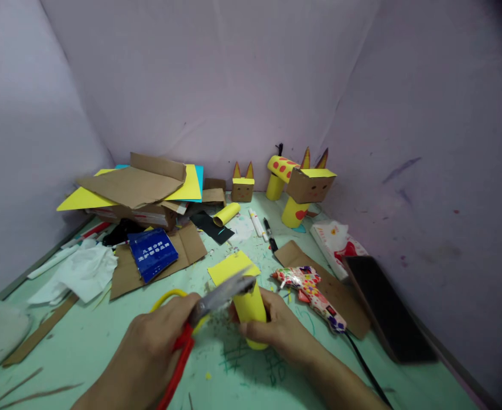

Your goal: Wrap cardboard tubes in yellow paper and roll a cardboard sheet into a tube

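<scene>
My left hand (148,341) is closed on a pair of scissors (223,296) with red and yellow handles. The blades, slightly blurred, reach across to the top end of a yellow paper tube (251,313). Wrapped round that tube is my right hand (285,327), holding it nearly upright above the table. Whether the blades touch the tube's rim cannot be made out. Just behind the tube lies a flat yellow paper piece (233,267). A flower-patterned glue gun (308,290) rests on cardboard to the right of my right hand.
Cardboard and coloured sheets (135,185) are piled at the back left, with crumpled tissue (84,270) and a blue packet (152,254) nearer. A spotted box-headed animal figure (310,185), a small eared box (243,189), another yellow tube (227,214) and markers (257,223) stand or lie behind. A phone (387,307) is at right.
</scene>
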`<control>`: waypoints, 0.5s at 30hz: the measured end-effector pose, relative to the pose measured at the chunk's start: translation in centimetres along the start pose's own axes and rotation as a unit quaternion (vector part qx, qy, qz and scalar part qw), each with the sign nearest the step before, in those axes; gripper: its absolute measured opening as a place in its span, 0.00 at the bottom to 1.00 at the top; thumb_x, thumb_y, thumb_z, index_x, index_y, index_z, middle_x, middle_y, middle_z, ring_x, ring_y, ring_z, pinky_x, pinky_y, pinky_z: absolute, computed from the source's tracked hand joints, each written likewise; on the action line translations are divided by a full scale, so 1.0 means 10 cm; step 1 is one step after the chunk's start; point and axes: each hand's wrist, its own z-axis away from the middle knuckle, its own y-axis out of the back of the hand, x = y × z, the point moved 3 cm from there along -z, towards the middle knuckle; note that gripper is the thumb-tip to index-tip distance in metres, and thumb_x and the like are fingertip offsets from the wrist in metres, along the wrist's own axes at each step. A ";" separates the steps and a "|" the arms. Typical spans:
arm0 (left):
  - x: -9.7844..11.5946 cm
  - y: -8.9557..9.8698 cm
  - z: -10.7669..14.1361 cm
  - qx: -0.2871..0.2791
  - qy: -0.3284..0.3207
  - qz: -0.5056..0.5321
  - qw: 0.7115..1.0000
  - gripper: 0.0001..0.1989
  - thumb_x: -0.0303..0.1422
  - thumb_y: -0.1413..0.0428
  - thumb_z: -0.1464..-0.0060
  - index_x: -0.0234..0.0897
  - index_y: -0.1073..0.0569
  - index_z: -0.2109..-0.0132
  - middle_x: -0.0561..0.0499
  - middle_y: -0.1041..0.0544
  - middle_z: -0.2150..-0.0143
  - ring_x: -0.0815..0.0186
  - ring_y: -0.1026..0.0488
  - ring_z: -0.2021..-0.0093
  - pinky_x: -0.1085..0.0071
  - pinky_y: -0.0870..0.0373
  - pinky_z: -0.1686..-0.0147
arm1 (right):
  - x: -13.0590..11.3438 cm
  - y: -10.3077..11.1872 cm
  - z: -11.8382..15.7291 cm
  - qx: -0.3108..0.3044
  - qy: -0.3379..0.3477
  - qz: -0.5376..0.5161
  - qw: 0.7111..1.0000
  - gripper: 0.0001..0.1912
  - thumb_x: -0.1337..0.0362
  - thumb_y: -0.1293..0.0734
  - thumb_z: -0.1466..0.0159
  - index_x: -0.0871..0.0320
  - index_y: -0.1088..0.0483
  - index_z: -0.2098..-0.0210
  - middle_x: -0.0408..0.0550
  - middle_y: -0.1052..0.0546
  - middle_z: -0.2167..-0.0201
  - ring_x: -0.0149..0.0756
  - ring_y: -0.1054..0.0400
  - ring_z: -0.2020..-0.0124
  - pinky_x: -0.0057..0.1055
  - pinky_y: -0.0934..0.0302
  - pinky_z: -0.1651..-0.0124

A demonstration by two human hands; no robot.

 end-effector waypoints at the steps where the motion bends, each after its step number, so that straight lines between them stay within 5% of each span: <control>1: -0.05 0.04 -0.02 0.008 0.040 -0.015 0.999 0.14 0.31 0.57 0.42 0.43 0.34 0.51 0.50 0.22 0.61 0.62 0.24 0.64 0.70 0.29 0.68 | 0.01 0.00 0.00 0.006 -0.015 -0.036 0.999 0.17 0.67 0.31 0.55 0.59 0.30 0.64 0.44 0.26 0.68 0.35 0.34 0.68 0.29 0.41 0.66; 6: -0.38 0.16 -0.08 -0.077 0.234 -0.122 0.961 0.19 0.39 0.60 0.41 0.39 0.34 0.48 0.41 0.23 0.52 0.51 0.24 0.57 0.60 0.29 0.65 | 0.05 0.04 -0.02 0.041 -0.031 -0.149 0.987 0.23 0.64 0.27 0.56 0.60 0.30 0.60 0.48 0.24 0.64 0.36 0.31 0.66 0.30 0.40 0.64; 12: -0.51 0.13 -0.09 -0.120 0.238 -0.123 0.956 0.18 0.35 0.60 0.42 0.36 0.33 0.49 0.39 0.23 0.55 0.53 0.25 0.57 0.61 0.31 0.64 | -0.08 0.19 0.00 0.054 0.028 -0.149 0.987 0.25 0.63 0.25 0.55 0.58 0.30 0.58 0.45 0.25 0.67 0.36 0.31 0.67 0.31 0.39 0.64; 15: -0.55 0.15 -0.07 -0.109 0.237 -0.134 0.956 0.16 0.36 0.57 0.44 0.35 0.30 0.54 0.41 0.22 0.62 0.52 0.24 0.63 0.62 0.32 0.68 | -0.21 0.34 0.03 0.150 0.083 -0.154 0.973 0.23 0.63 0.26 0.55 0.58 0.29 0.59 0.47 0.24 0.66 0.39 0.31 0.65 0.33 0.38 0.63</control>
